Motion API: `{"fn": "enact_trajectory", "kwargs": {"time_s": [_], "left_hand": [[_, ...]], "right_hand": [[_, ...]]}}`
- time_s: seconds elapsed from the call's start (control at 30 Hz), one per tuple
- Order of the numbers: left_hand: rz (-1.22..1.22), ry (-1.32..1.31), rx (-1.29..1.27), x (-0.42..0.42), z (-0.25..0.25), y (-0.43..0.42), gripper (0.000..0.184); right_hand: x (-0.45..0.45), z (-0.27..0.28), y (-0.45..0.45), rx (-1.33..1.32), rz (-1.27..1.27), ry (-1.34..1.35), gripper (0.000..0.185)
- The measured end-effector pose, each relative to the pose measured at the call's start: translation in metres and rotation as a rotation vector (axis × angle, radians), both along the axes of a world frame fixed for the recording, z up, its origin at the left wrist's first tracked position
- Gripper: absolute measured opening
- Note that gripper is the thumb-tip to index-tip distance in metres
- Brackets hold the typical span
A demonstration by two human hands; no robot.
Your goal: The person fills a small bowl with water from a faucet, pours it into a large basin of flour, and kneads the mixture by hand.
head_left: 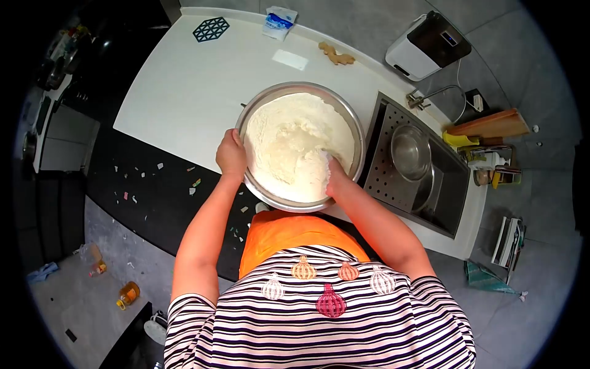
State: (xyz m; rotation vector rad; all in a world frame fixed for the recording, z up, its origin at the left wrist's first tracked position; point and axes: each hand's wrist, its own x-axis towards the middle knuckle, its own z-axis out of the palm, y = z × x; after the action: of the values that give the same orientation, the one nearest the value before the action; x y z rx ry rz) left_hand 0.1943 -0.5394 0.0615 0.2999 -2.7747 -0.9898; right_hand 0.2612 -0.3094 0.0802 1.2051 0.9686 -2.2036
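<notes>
I have the pale, cream-white, flour-like powder in a wide, round stainless-steel bowl at the front of the smooth white counter. I'd expect the powder to be soft and loose, the filled bowl heavy, rigid and slick; its rim looks the surest hold. I see the left hand clamped on that rim. The right hand is in the powder, fingers buried; I cannot tell whether they are together or apart. Just right sits a grey, rectangular metal sink.
</notes>
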Motion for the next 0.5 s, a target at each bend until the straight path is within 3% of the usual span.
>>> {"fn": "enact_trajectory", "kwargs": {"time_s": [0.1,0.2,0.27,0.4,0.47,0.5], "left_hand": [[-0.004,-0.011,0.036,0.001,0.002,-0.001,0.031],[-0.020,-0.008,0.079,0.000,0.001,-0.003,0.031],[-0.024,-0.021,0.078,0.001,0.004,-0.003,0.032],[-0.014,-0.045,0.096,0.000,0.005,-0.003,0.032],[-0.019,-0.023,0.105,0.001,0.005,-0.003,0.031],[-0.004,-0.024,0.107,0.003,0.005,-0.003,0.031]], "right_hand": [[-0.002,0.038,-0.027,0.078,-0.025,-0.084,0.048],[-0.002,0.053,-0.038,0.093,-0.082,0.014,0.044],[-0.006,0.065,-0.039,0.239,0.036,0.084,0.041],[-0.032,0.039,-0.013,0.288,0.123,0.127,0.041],[-0.049,0.066,-0.018,0.857,0.385,0.159,0.041],[-0.059,0.050,-0.007,0.857,0.399,0.163,0.041]]}}
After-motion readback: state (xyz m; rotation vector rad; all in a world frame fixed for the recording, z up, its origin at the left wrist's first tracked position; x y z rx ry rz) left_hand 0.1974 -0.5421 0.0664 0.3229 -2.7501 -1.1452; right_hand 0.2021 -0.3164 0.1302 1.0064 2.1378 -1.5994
